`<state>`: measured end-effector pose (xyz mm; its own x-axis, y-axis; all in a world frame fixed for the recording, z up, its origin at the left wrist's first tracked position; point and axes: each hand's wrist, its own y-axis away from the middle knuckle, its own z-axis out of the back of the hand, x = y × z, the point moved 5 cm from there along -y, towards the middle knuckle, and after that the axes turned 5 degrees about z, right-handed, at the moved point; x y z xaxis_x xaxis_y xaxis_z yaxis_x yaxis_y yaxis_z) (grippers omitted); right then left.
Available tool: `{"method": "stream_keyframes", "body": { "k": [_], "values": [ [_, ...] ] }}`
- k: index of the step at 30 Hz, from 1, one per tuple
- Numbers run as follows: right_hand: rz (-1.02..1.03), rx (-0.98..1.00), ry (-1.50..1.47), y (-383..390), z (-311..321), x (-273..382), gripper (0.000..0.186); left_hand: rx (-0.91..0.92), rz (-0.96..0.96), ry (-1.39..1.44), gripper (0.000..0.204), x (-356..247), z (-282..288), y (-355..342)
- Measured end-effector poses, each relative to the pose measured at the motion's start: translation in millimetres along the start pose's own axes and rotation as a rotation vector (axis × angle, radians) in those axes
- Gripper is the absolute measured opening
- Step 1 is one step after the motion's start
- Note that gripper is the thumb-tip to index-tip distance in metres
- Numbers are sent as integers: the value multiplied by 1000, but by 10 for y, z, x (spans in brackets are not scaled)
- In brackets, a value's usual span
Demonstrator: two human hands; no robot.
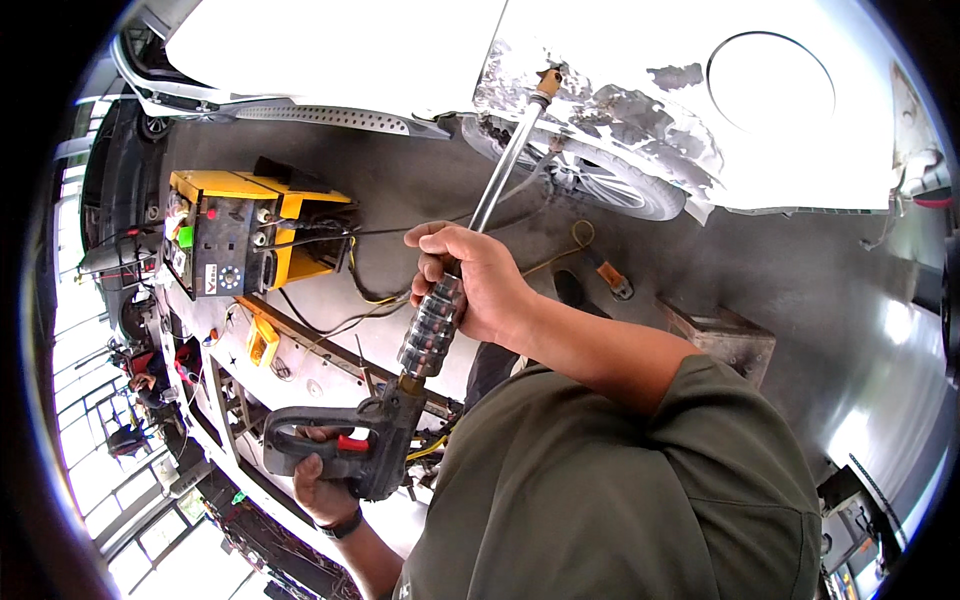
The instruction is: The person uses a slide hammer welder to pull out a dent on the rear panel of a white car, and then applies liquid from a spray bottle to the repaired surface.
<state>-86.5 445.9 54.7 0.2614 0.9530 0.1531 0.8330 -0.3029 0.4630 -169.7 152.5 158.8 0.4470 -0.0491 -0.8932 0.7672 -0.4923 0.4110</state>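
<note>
A dent-puller gun with a slide hammer reaches from the lower left up to a white car panel (650,40). My left hand (325,485) is wrapped round the gun's black handle (300,418), near its red trigger. My right hand (475,275) is closed round the slide hammer at the upper end of its ribbed metal weight (432,328). From there a bright steel rod (507,165) runs to a brass-coloured tip (547,83). That tip meets, or nearly meets, the panel above the wheel arch, where paint is stripped and patchy.
A yellow-and-black machine (225,235) with knobs and cables stands to the left. Below the damaged panel is a car wheel (610,185). An orange-bodied power tool (612,280) lies on the floor beside a worn metal box (720,335). Cables cross the floor.
</note>
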Motion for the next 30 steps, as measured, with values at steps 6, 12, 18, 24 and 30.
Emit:
{"method": "stream_keyframes", "body": {
  "k": [6, 12, 18, 24, 30],
  "values": [
    [32, 7, -44, -32, -32, 108, 34, -11, -10, 9, 41, -70, -63, 11],
    [285, -2, 31, -629, 313, 1232, 29, 5, 55, -6, 41, -105, -119, 29],
    [230, -154, 159, 19, -97, 32, 16, -157, -2, -37, 48, -112, 228, -16],
    [-8, -100, -68, 131, -68, -412, 15, -169, 58, 5, 44, -236, 537, 151],
    [36, -77, 22, -16, -22, -90, 17, -58, 72, 73, 44, 6, 154, 26]
  ]
}}
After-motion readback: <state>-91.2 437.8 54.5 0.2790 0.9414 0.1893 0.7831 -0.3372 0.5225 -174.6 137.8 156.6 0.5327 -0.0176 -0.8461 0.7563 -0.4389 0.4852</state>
